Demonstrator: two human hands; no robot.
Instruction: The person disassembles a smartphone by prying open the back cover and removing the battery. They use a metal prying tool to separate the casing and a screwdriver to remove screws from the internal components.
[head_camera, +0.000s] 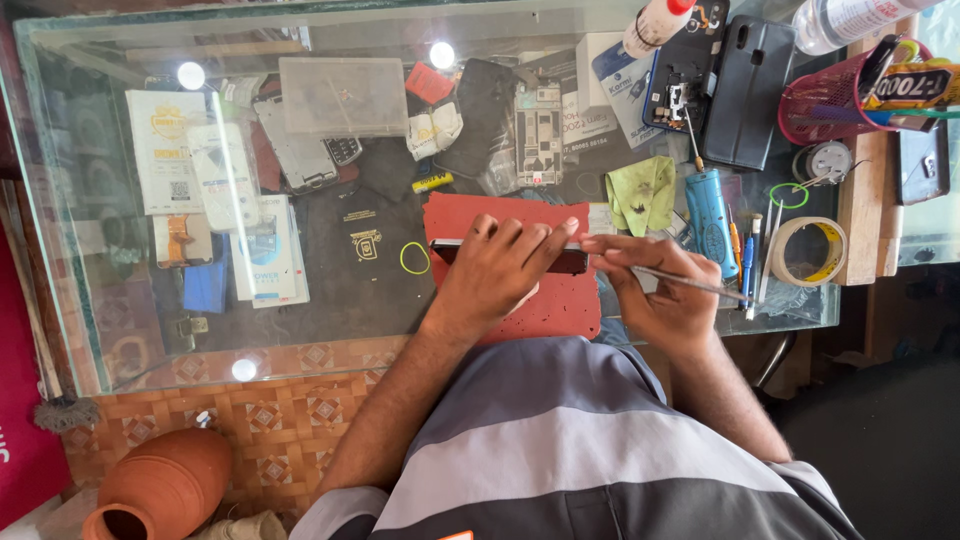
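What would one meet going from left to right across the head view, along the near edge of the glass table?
Blue box → yellow ring → left hand → right hand → blue cylindrical tool → roll of tape.

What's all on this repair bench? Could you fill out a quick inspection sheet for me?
Surface: glass-topped table with phone parts and cards stored beneath the glass; a red mat lies on top.
Job's things: a dark phone held on edge over the mat; thin metal tool at its end.
Clutter: green cloth, blue screwdriver, tape roll, opened phone, dark phone case, pink mesh tool cup, clear plastic box.
Hands: left hand grips the phone; right hand holds the tool.
Cables: nothing seen.
Surroundings: patterned tile floor, clay pot.
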